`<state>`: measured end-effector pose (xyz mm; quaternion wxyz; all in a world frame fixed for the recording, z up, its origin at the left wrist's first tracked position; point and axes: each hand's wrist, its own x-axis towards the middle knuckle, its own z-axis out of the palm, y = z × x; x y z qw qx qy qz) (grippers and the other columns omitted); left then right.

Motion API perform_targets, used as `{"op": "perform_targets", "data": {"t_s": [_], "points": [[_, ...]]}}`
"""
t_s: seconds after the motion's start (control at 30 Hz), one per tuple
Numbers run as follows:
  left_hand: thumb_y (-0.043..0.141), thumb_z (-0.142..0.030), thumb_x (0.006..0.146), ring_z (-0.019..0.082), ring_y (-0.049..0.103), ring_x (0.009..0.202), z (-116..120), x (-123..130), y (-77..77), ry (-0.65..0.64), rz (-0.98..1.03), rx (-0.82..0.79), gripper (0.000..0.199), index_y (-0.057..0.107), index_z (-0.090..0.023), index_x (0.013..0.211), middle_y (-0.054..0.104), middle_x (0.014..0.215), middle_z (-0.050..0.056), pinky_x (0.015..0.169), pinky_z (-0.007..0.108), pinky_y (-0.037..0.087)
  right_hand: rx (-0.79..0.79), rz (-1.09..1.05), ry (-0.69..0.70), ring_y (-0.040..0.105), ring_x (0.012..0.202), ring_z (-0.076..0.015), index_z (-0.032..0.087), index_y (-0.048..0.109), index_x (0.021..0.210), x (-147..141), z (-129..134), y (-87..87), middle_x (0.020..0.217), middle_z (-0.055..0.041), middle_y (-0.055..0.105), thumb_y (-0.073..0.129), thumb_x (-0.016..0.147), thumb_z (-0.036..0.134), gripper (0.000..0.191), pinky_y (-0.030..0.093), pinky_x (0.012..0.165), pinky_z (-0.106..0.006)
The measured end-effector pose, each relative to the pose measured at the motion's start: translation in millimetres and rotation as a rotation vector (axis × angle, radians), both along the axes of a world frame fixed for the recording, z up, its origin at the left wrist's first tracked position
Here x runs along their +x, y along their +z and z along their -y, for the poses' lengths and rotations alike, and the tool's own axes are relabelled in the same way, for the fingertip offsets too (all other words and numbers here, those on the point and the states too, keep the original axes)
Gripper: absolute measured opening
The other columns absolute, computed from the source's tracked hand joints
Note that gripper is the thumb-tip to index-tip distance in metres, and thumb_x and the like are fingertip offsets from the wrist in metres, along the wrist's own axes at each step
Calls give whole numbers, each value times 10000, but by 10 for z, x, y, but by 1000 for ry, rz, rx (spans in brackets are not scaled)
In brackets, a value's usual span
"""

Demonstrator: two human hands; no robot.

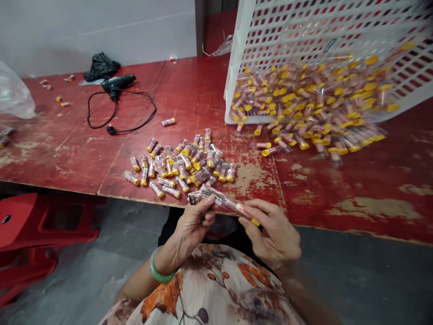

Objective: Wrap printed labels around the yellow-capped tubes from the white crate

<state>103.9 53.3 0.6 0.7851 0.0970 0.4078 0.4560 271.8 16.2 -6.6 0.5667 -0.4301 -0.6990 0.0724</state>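
Near the table's front edge, my left hand [194, 223] pinches a clear plastic sleeve [218, 197] with a printed label between thumb and fingers. My right hand [270, 232] grips a clear tube [242, 211] by its yellow-capped end, and the tube's other end meets the sleeve. How far one lies inside the other I cannot tell. Just beyond my left hand is a pile of small labelled tubes [182, 167] with yellow caps. At the right, many clear yellow-capped tubes [304, 108] spill out of a white basket [235, 58] tipped on its side.
A black heat gun [118, 82] with a looped cord lies at the back left, beside a crumpled black bag [101, 66]. A clear plastic bag [15, 92] is at the far left. Red stools [20, 221] stand below the worn red table [189, 95].
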Motion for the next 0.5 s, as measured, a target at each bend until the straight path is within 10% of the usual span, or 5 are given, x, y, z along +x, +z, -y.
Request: {"op": "perform_targets", "data": {"t_s": [0.3, 0.5], "points": [[807, -317, 649, 16, 360, 446, 46, 42, -34, -1, -105, 149, 323, 548, -125, 670, 464, 584, -47, 401, 154, 250, 67, 70, -128, 678, 850, -193, 197, 588, 1136, -213, 17, -196, 963, -78, 692, 743, 753, 142, 417, 587, 733, -309], [796, -306, 666, 19, 356, 443, 0, 18, -54, -1, -86, 135, 337, 512, -132, 616, 433, 533, -54, 405, 153, 253, -277, -133, 232, 619, 1037, -244, 197, 596, 1171, -137, 36, -157, 1145, -122, 614, 607, 866, 214, 306, 554, 843, -407]]}}
